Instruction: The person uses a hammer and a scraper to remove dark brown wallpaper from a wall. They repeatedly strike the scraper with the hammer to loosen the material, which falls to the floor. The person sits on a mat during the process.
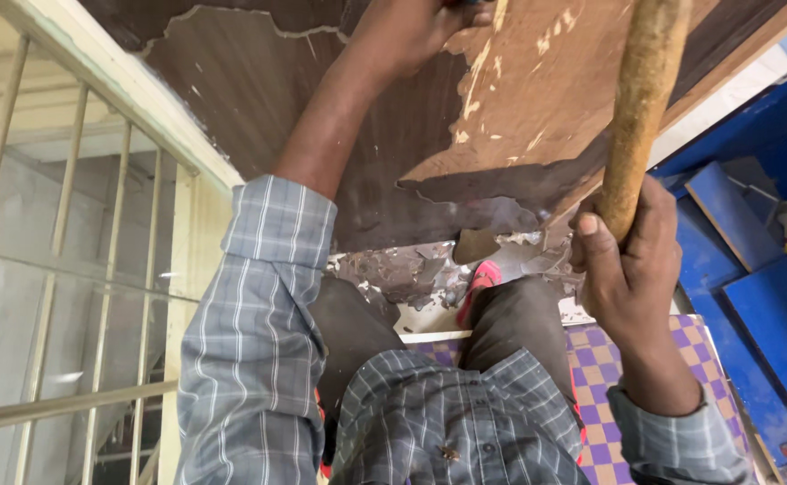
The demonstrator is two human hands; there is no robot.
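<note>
Two hands: right fingers point(622, 269) clenched round rough wooden handle point(645, 99), left point(407, 31) on peeling veneer board point(321, 99), grip unclear.

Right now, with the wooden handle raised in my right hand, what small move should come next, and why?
Probably bring the wooden handle in the right hand down toward the ragged veneer edge below the left hand. Dark veneer still covers the panel there, bare brown board shows beside it, and peeled flakes lie below.

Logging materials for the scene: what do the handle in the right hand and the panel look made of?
Handle: looks like bare wood, worn tan and round, unpainted. Panel: likely plywood or board under dark woodgrain laminate; the peeled part shows a brown core with pale glue flecks.
</note>
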